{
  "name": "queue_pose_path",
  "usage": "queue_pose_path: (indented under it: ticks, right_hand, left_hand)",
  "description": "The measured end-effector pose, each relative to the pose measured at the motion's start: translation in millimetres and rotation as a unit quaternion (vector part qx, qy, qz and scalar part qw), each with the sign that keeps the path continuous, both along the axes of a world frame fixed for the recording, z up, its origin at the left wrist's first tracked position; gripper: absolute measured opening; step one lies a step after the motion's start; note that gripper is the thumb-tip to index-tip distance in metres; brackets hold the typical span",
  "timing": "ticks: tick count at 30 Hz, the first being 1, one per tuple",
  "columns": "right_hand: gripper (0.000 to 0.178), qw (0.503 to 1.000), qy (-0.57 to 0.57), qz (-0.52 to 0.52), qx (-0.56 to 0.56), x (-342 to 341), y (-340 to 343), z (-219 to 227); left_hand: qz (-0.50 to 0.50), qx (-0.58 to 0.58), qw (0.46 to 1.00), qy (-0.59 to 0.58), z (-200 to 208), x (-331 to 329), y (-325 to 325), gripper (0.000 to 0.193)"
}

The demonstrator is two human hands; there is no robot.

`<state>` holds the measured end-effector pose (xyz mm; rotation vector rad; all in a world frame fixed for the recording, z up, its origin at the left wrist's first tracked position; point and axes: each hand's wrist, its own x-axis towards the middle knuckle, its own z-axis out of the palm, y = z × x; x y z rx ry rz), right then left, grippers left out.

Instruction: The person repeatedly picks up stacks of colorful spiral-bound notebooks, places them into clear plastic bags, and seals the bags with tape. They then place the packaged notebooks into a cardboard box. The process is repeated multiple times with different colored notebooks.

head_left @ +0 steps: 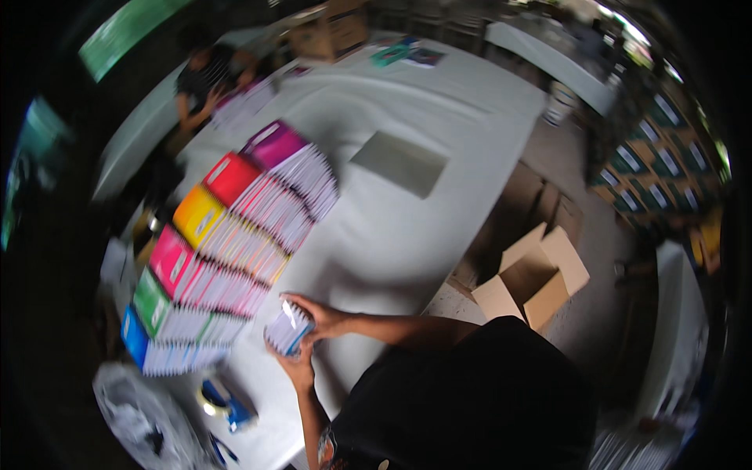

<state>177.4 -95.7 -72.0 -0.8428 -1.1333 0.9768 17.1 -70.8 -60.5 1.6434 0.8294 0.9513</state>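
A small stack of spiral-bound notebooks (287, 329) with white page edges and a blue cover edge is held over the near part of the white table. My left hand (296, 365) grips its near side and my right hand (323, 316) closes around its right side. A bright shine lies on its top; whether it is wrapped cannot be made out. To the left stand rows of spiral notebooks, with purple (276, 146), red (230, 178), yellow (197, 213), pink (171, 255), green (151, 298) and blue (135, 335) covers at their ends.
A tape dispenser (233, 406) and dark-handled tool (222, 450) lie near a clear plastic bag (141, 411). A grey rectangle (401, 163) lies on the white table (376, 258). An open cardboard box (533, 278) stands at right, stacked boxes (662, 160) beyond. A person (210, 82) handles papers far left.
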Motion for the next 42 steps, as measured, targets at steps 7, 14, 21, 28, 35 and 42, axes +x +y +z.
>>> queue_pose_path:
  ticks: [7,14,21,28,35,42]
  right_hand:
    - [0.093,0.967,-0.232,-0.013,-0.107,17,-11,-43]
    - [0.049,0.909,0.276,0.237,-0.205,-70,-18,-14]
    - [0.045,0.884,-0.220,0.338,-0.235,-16,-21,-47]
    - [0.089,0.955,-0.246,-0.165,0.031,23,-67,1]
    - [0.090,0.999,0.012,-0.002,0.039,-26,-14,22]
    - [0.013,0.982,-0.125,-0.143,0.017,-4,-4,35]
  left_hand:
    - [-0.199,0.043,0.974,0.098,-54,-26,42,0.061]
    - [-0.198,0.242,0.901,0.301,152,13,31,0.080]
    - [-0.322,0.035,0.922,0.214,83,2,39,0.062]
    - [-0.098,-0.001,0.991,0.093,31,-28,3,0.068]
    - [0.010,0.026,0.998,-0.056,20,-15,-2,0.089]
    - [0.102,0.052,0.993,-0.032,53,28,4,0.027]
